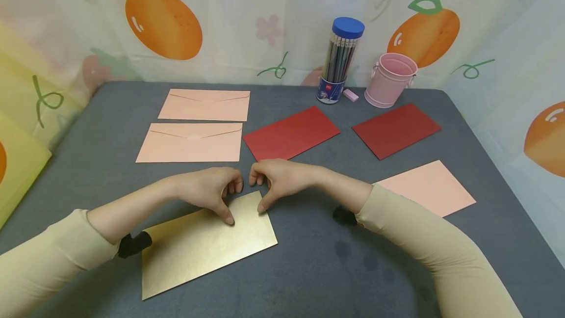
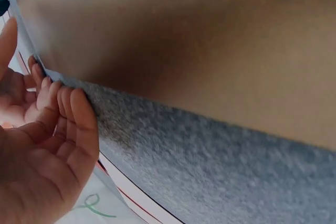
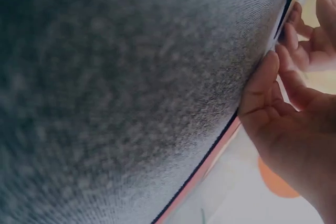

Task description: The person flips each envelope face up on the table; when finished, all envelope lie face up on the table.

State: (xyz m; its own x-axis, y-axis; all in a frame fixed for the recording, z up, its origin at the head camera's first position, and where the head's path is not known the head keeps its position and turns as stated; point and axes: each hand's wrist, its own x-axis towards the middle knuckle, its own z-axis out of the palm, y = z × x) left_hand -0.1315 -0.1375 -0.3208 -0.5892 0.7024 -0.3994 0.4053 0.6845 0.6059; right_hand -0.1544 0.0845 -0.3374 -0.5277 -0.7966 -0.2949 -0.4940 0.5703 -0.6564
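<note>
A gold envelope (image 1: 207, 254) lies slightly askew on the grey table, its plain side up. My left hand (image 1: 209, 188) is over its far edge. That thumb extends above the gold surface, while the loosely bent fingers (image 2: 79, 108) are down near the table just past the edge. At the far right corner is my right hand (image 1: 284, 178), its thumb tip over or on the corner and its fingers bent beyond it. A gap separates thumb and fingers on each hand. Whether either thumb presses the paper is unclear.
Two pink envelopes (image 1: 190, 142) lie at the back left. Red envelopes (image 1: 291, 134) lie at the middle and right (image 1: 397, 129). Another pink one (image 1: 430, 188) is partly under my right sleeve. Behind stand a blue-lidded pencil tube (image 1: 337, 60), a pink eraser (image 1: 350, 94) and a pink bucket (image 1: 389, 82).
</note>
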